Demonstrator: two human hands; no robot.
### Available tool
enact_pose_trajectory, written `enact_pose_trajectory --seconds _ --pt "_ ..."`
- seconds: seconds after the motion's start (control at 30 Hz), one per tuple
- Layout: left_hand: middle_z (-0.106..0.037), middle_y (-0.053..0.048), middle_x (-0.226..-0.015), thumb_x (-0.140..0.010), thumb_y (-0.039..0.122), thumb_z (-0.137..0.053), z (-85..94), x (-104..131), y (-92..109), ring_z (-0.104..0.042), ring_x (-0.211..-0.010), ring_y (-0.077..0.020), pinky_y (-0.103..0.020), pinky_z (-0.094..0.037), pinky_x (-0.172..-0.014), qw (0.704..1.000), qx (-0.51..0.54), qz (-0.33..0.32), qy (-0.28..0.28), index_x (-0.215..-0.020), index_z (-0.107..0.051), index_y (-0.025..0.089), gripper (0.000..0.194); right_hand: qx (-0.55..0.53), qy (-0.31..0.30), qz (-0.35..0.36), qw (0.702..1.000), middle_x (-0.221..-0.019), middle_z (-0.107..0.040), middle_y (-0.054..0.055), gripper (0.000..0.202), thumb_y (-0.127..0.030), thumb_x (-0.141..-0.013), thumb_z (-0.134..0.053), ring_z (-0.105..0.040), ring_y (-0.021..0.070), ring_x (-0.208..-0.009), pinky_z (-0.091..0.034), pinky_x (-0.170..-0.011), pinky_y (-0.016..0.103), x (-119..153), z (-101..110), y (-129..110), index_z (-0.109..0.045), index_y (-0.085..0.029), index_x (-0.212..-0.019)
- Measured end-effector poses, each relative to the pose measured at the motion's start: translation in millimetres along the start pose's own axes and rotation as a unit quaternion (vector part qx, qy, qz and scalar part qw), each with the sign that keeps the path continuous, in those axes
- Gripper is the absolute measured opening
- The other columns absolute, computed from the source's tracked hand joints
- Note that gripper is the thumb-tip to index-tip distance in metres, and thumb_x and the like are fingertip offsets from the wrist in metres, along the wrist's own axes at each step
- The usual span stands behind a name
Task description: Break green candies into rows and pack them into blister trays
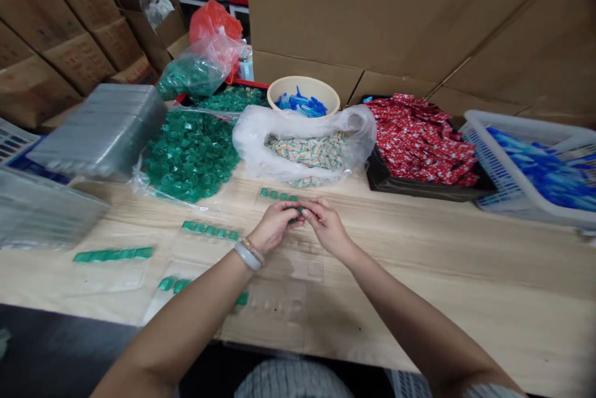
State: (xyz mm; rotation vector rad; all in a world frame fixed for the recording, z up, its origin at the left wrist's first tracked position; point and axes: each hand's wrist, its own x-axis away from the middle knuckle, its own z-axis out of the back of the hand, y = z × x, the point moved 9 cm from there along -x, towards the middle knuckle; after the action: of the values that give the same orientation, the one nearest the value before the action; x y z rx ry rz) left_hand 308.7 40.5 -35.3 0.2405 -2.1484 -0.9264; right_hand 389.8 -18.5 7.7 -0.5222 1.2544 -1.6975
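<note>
My left hand (pixel 274 224) and my right hand (pixel 325 224) meet over the middle of the table, fingers closed around a small green piece (pixel 294 212), mostly hidden by the fingers. Just behind them, a row of green pieces (pixel 274 194) sits in a clear plastic tray, partly covered by my hands. To the left, another clear tray bears a green row (pixel 210 230). Farther left lies a tray with a longer green strip (pixel 113 254). Under my left forearm is a clear tray with green pieces (pixel 173 284), partly hidden by the arm.
At the back stand a heap of green pieces (pixel 190 156), a plastic bag of striped small packets (pixel 307 151), a cream bowl of blue pieces (pixel 303 81), a black bin of red packets (pixel 421 143) and a white basket (pixel 521 180). Stacked clear trays (pixel 100 128) stand left.
</note>
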Motion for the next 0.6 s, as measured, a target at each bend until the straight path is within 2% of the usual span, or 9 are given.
enact_pose_trajectory --seconds 0.1,0.23,0.3,0.37,0.43,0.5,0.6 --pt "-0.056 0.0 -0.058 -0.069 0.007 -0.054 -3.2 0 -10 -0.05 -0.048 -0.0056 -0.016 -0.04 -0.046 1.0 -0.005 0.018 0.012 -0.073 -0.059 0.01 0.007 0.004 -0.009 0.036 0.999 -0.093 -0.055 0.007 0.026 -0.025 -0.082 -0.045 -0.052 0.0161 -0.09 -0.044 -0.078 0.031 10 1 -10 -0.06 -0.021 -0.104" --pt "-0.05 0.002 -0.054 -0.068 0.013 -0.058 -12.1 3 -27 -0.041 -0.042 -0.0032 -0.014 -0.025 -0.036 0.996 0.014 0.086 -0.023 -0.068 -0.057 0.011 0.002 0.015 0.02 0.014 1.0 -0.083 -0.057 0.005 0.025 -0.026 -0.079 -0.05 -0.055 0.0142 -0.074 -0.046 -0.068 0.028 19 12 -2 -0.059 -0.019 -0.102" --pt "-0.051 0.001 -0.057 -0.07 0.015 -0.056 -7.0 6 -27 -0.04 -0.043 -0.0032 -0.014 -0.025 -0.036 0.996 0.016 0.088 -0.009 -0.069 -0.056 0.01 0.005 0.033 0.043 -0.002 0.999 -0.077 -0.058 0.003 0.02 -0.027 -0.08 -0.05 -0.055 0.0135 -0.068 -0.046 -0.063 0.027 16 21 8 -0.06 -0.019 -0.095" --pt "-0.054 -0.001 -0.063 -0.073 0.015 -0.05 4.6 9 -21 -0.043 -0.046 -0.0041 -0.015 -0.029 -0.039 0.997 0.019 0.065 0.026 -0.074 -0.056 0.01 0.007 0.08 0.054 0.0 0.995 -0.079 -0.06 0.004 0.018 -0.026 -0.081 -0.048 -0.055 0.0146 -0.07 -0.045 -0.065 0.027 6 28 16 -0.061 -0.019 -0.091" --pt "-0.056 -0.002 -0.068 -0.073 0.007 -0.043 16.3 12 -17 -0.048 -0.05 -0.0054 -0.016 -0.035 -0.044 0.997 0.024 0.051 0.054 -0.08 -0.055 0.01 0.014 0.149 0.021 0.016 0.989 -0.084 -0.06 0.007 0.019 -0.022 -0.081 -0.047 -0.056 0.0164 -0.077 -0.045 -0.071 0.029 -9 24 21 -0.062 -0.017 -0.092" --pt "-0.058 -0.003 -0.071 -0.069 0.001 -0.041 24.6 14 -19 -0.051 -0.054 -0.0066 -0.018 -0.037 -0.048 0.997 0.015 0.047 0.063 -0.085 -0.053 0.011 0.022 0.213 -0.054 0.026 0.975 -0.087 -0.059 0.009 0.021 -0.018 -0.081 -0.046 -0.055 0.0175 -0.083 -0.043 -0.076 0.029 -22 8 28 -0.062 -0.015 -0.093" --pt "-0.061 -0.004 -0.076 -0.069 0.003 -0.046 32.8 13 -22 -0.051 -0.055 -0.007 -0.018 -0.037 -0.051 0.997 -0.021 0.027 0.067 -0.09 -0.05 0.014 0.023 0.281 -0.141 0.02 0.949 -0.088 -0.059 0.009 0.021 -0.017 -0.082 -0.045 -0.054 0.0168 -0.084 -0.042 -0.076 0.027 -33 -16 37 -0.062 -0.015 -0.094"
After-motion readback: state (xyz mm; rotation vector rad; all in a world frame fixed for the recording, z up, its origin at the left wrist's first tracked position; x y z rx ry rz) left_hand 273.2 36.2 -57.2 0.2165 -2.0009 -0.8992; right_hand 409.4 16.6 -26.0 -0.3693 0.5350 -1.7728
